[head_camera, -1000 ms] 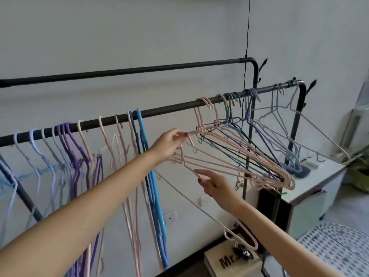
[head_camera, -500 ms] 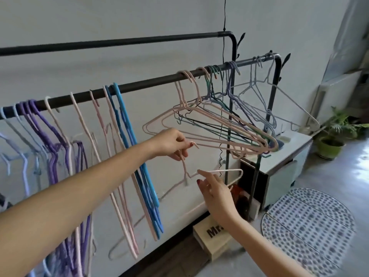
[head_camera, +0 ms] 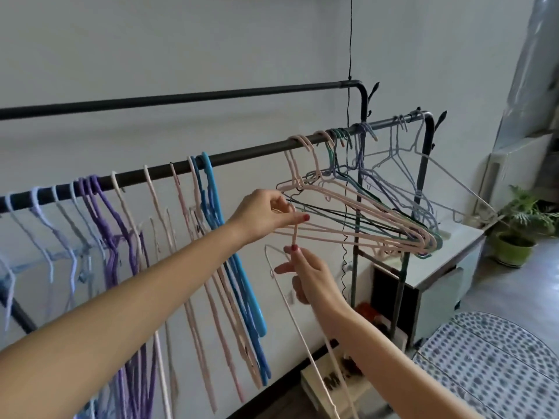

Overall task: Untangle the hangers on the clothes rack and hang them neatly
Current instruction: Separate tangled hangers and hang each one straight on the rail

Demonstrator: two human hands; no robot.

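Left hand (head_camera: 266,214) pinches tangled pink wire hangers (head_camera: 357,216) steady; at 6 o'clock, right hand (head_camera: 311,276) grips freed pale hanger (head_camera: 290,300).

Matt black metal rack rail (head_camera: 248,152); smooth coated pink hangers (head_camera: 363,213).

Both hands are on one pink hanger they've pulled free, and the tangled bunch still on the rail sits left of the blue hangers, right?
Not quite. In the head view the tangled bunch hangs to the right of the blue hangers, near the rail's bent end. The rest holds: the left hand and right hand both grip a pink hanger held below the rail.
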